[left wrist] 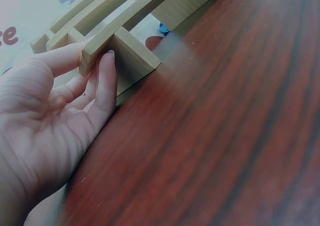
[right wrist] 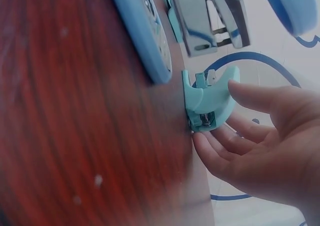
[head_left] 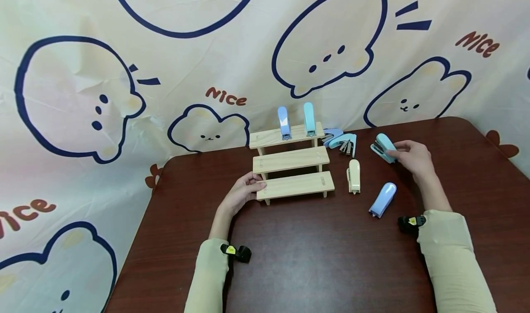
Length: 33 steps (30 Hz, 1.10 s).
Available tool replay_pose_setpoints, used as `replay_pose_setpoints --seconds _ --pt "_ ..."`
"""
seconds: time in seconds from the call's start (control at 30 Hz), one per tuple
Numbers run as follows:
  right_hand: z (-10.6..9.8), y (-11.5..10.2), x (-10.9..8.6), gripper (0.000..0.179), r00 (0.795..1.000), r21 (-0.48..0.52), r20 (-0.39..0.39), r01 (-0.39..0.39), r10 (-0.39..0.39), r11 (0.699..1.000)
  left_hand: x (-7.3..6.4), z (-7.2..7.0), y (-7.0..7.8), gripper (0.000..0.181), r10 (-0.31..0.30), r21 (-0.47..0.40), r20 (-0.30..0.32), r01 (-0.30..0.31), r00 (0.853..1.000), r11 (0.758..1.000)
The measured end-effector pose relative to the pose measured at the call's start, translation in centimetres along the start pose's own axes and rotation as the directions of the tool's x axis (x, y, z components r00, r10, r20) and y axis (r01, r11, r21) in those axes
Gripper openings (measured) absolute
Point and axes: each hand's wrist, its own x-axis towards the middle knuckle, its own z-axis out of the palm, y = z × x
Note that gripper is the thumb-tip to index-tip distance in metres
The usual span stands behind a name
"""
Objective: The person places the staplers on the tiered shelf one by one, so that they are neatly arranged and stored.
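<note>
My left hand pinches the left end of the lowest step of a three-tier wooden rack; in the left wrist view the thumb lies over the board's end and a finger bends beneath it. At the right, my right hand holds a teal stapler on the table, thumb on its top, as the right wrist view shows. A blue stapler and a turquoise stapler stand on the rack's top tier.
Between the rack and my right hand lie a cream stapler, a turquoise stapler with its metal showing, and a blue one partly hidden behind it. Nearer, a blue stapler rests on the brown table. A printed cloth hangs behind.
</note>
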Motion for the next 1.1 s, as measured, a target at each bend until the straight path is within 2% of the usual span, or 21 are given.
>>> replay_pose_setpoints --seconds 0.47,0.73,0.93,1.1 --pt "0.39 0.01 0.17 0.055 0.998 -0.102 -0.028 0.059 -0.062 0.993 -0.03 0.01 0.04 0.014 0.001 -0.008 0.005 -0.001 1.000 1.000" --pt "0.66 -0.09 0.06 0.052 0.998 -0.094 -0.051 0.039 -0.044 0.995 0.06 0.03 -0.01 0.014 0.003 -0.013 0.007 -0.003 1.000 1.000" --pt "0.75 -0.21 -0.03 0.053 0.997 -0.109 -0.040 0.059 -0.063 0.992 0.14 -0.07 -0.14 0.015 0.002 -0.013 0.010 -0.002 1.000 1.000" --pt "0.82 -0.49 -0.07 0.054 0.997 -0.147 0.003 0.079 -0.079 0.986 0.21 -0.18 -0.25 0.015 0.006 -0.013 0.009 -0.006 1.000 1.000"
